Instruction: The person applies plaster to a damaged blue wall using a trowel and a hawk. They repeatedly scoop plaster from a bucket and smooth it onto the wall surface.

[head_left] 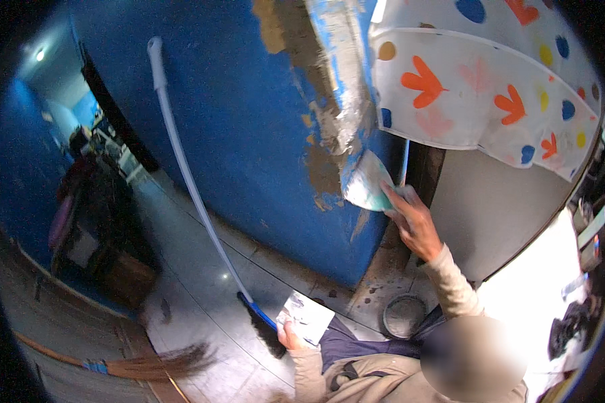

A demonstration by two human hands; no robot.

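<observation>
My right hand [417,225] is closed round the greenish handle of a wide putty knife [366,185]. Its pale blade lies at the damaged corner of the blue wall [242,114], just below a rough grey-white strip of filler [343,114]. Bare brown and grey patches show where paint is gone beside that strip. Low in front of me, my left hand [292,337] grips a flat white board [307,317] by its near left edge. Dark smears mark the board's top.
A long-handled floor brush [188,174] leans on the blue wall. A straw broom [148,365] lies at lower left. Near my legs stands a round bucket [405,316]. A patterned white cloth [464,87] hangs over a grey panel [497,208] at right. Dark piled things [107,208] line the passage.
</observation>
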